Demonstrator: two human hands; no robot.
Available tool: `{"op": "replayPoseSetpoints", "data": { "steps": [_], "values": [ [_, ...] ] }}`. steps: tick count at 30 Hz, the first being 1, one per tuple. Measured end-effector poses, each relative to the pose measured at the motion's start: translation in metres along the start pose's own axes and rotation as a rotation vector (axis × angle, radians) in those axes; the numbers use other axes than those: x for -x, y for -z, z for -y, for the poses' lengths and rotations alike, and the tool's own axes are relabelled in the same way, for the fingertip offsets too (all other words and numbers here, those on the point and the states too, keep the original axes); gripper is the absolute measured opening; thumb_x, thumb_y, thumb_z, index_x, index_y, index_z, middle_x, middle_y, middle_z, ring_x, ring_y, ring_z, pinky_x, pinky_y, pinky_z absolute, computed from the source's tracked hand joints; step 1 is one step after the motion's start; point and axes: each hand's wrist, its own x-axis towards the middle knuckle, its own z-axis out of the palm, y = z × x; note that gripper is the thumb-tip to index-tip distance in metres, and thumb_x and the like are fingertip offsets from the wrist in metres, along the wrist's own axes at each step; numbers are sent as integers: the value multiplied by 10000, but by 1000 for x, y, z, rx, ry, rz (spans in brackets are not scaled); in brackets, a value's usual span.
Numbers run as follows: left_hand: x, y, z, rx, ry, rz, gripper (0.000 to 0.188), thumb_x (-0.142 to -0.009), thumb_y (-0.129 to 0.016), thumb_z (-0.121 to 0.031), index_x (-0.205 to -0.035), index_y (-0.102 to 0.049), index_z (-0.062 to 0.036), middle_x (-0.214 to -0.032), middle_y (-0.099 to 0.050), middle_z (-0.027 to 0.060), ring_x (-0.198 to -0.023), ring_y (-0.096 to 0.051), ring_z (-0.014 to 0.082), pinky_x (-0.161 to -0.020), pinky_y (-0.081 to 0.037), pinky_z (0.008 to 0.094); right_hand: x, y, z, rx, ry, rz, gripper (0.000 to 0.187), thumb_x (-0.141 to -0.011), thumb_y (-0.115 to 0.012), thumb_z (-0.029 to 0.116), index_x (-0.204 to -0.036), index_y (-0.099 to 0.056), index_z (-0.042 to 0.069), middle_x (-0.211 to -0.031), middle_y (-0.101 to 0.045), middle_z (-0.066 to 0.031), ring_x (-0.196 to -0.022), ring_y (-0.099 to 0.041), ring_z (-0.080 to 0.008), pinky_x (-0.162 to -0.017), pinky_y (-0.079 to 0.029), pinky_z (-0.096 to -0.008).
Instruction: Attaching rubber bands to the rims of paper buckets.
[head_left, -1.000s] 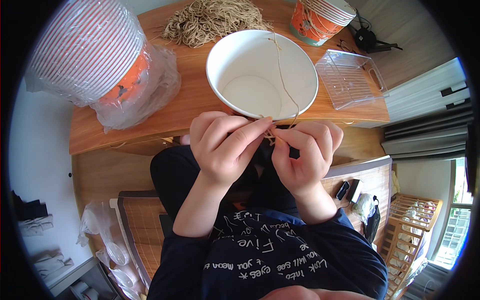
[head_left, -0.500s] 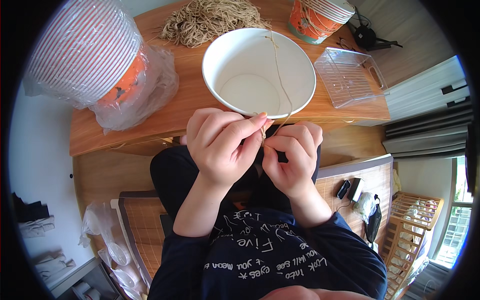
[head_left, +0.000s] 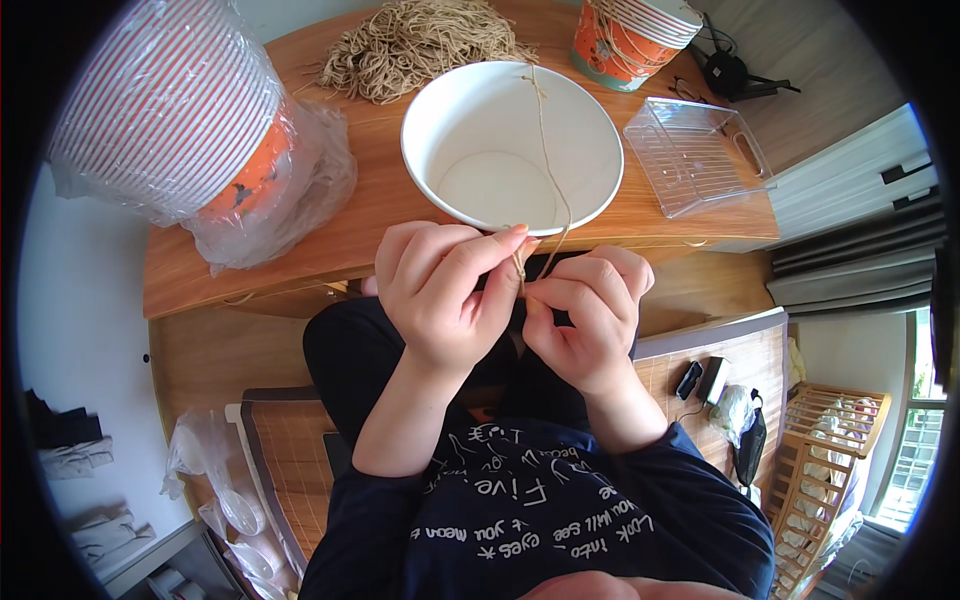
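A white-lined paper bucket [head_left: 495,185] stands at the table's near edge, its mouth facing me. Thin brown twine [head_left: 553,165] is knotted at its far rim and runs across the opening to the near rim. There my left hand [head_left: 440,285] is closed, thumb and forefinger pinching the twine in a small loop. Beside it, just to the right, my right hand [head_left: 590,310] also pinches the twine between thumb and forefinger. Both hands are close together, just in front of the near rim. The exact shape of the knot between the fingertips is too small to make out.
On the wooden table [head_left: 375,190] lie a heap of loose twine [head_left: 420,45] and a clear plastic tray [head_left: 695,155]. A stack of orange buckets with twine [head_left: 630,45] stands far right. Many nested buckets in a plastic bag [head_left: 180,120] stand on the left.
The view has shifted slightly, so the bucket sits a little lower and further left. Both hands keep their pinch on the twine, with barely any movement.
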Motion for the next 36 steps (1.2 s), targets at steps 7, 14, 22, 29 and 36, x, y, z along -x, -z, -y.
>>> {"op": "replayPoseSetpoints", "data": {
  "steps": [7,14,22,29,36],
  "values": [
    [19,-3,5,38,-145,-66,382,-651,-849,-95,-1007,-773,-207,-958,-577,-48,-822,-564,170,-718,-470,300,3,8,3,-130,-86,-18,160,-676,-706,51,-827,-709,104,-868,-625,-43,-857,-522,-252,-784,-422,-357],
    [23,6,5,-83,-180,-83,251,-656,-891,-213,-871,-771,-265,-944,-588,-91,-848,-569,148,-770,-446,299,6,8,-4,-131,-64,-31,312,-633,-751,142,-938,-710,191,-931,-611,32,-860,-537,-203,-804,-333,-364],
    [21,5,6,-78,-139,-33,242,-642,-904,-229,-832,-757,-258,-922,-589,-91,-828,-575,149,-741,-432,288,-2,14,-5,30,-96,131,298,-699,-760,156,-990,-708,183,-954,-626,44,-928,-528,-199,-835,-312,-376],
    [12,3,5,-78,-214,-33,228,-645,-904,-245,-821,-759,-242,-902,-594,-90,-803,-562,136,-704,-433,300,-5,21,-11,45,-104,224,176,-767,-782,222,-888,-666,166,-896,-594,29,-935,-528,-214,-834,-315,-388],
    [4,0,8,-146,-256,-69,234,-646,-917,-220,-817,-757,-229,-877,-607,-99,-790,-558,141,-696,-428,297,-1,28,-17,-222,-57,121,148,-706,-745,157,-790,-625,135,-896,-592,7,-876,-501,-223,-830,-299,-403]
  ]
}}
